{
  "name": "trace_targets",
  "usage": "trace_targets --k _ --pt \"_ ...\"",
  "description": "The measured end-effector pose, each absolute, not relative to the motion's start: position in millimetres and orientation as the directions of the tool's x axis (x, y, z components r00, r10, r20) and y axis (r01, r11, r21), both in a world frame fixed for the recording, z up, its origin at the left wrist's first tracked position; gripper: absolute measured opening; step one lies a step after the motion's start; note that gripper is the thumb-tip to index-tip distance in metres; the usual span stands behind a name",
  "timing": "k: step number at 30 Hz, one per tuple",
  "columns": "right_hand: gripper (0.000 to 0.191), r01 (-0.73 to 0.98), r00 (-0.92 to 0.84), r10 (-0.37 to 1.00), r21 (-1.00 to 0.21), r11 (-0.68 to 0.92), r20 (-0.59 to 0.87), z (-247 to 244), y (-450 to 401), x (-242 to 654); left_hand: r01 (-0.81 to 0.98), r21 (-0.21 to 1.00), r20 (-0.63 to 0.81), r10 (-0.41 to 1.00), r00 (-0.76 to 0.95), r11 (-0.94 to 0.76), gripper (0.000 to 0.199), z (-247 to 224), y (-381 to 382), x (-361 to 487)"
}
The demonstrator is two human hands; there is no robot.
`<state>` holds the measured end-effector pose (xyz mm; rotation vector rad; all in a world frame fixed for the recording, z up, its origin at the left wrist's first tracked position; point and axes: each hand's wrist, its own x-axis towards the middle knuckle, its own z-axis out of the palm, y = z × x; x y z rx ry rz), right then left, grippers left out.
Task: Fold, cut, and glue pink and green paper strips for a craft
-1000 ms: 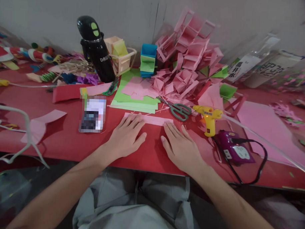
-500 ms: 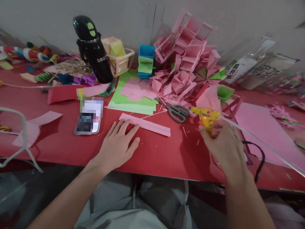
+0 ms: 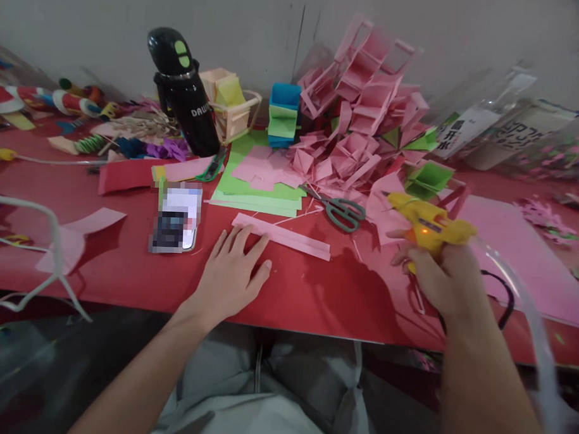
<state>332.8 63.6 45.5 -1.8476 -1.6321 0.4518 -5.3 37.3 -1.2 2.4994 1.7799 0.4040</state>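
Note:
My left hand (image 3: pixel 233 272) lies flat with its fingers apart, the fingertips resting on the left end of a folded pink paper strip (image 3: pixel 289 238). The strip lies on the red tabletop (image 3: pixel 287 293). In my right hand (image 3: pixel 446 282) is a yellow glue gun (image 3: pixel 427 222), raised above the table, its nozzle pointing left and a small orange light glowing on its side. A clear glue stick (image 3: pixel 519 288) trails from the back of the gun. Grey-green scissors (image 3: pixel 345 212) lie between the strip and the gun.
A phone (image 3: pixel 175 219) lies left of my left hand, near a white wire stand (image 3: pixel 56 234). Behind are a black thermos (image 3: pixel 187 93), green paper sheets (image 3: pixel 256 202) and a tall pile of pink paper pieces (image 3: pixel 364 105). A plastic bottle (image 3: pixel 483 116) stands back right.
My right hand has lifted the glue gun off the table area and brought it nearer to me and to the right. My left hand stays on the paper strip. The view has shifted slightly.

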Motion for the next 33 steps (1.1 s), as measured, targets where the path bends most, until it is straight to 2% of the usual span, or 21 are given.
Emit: trace_targets --k 2,4,7,12,16,19,27,33 --pt "0.026 0.618 0.085 0.995 -0.786 -0.009 0.055 49.3 70.4 323.1 0.921 0.196 0.188 0.935 0.302 -0.337 0.051 -1.5 37.1 -5.7" --pt "0.026 0.537 -0.072 0.997 -0.843 0.025 -0.016 53.5 80.8 307.6 0.921 0.198 0.184 0.935 0.302 -0.336 0.051 -1.4 37.1 -6.0" --pt "0.032 0.542 -0.255 0.964 -0.837 0.076 -0.078 59.4 100.4 276.1 0.92 0.194 0.176 0.935 0.308 -0.34 0.052 -0.9 37.5 -5.9" --pt "0.023 0.543 -0.428 0.896 -0.826 0.149 -0.12 61.8 130.4 220.3 0.924 0.181 0.183 0.934 0.306 -0.338 0.052 -1.8 37.7 -5.2" --pt "0.021 0.648 -0.43 0.88 -0.747 0.146 -0.201 60.8 140.6 191.0 0.925 0.187 0.188 0.936 0.296 -0.33 0.052 -2.6 37.4 -4.8" --pt "0.022 0.688 -0.458 0.869 -0.694 0.211 -0.19 61.9 142.3 179.5 0.926 0.18 0.185 0.936 0.3 -0.332 0.052 -2.1 37.3 -4.9" --pt "0.02 0.669 -0.529 0.842 -0.663 0.336 -0.107 59.8 147.7 170.3 0.923 0.184 0.194 0.934 0.302 -0.337 0.052 -2.5 37.6 -5.8" --pt "0.023 0.685 -0.522 0.84 -0.662 0.305 -0.152 61.8 148.4 175.6 0.925 0.174 0.184 0.934 0.306 -0.337 0.053 -3.8 38.0 -6.2"
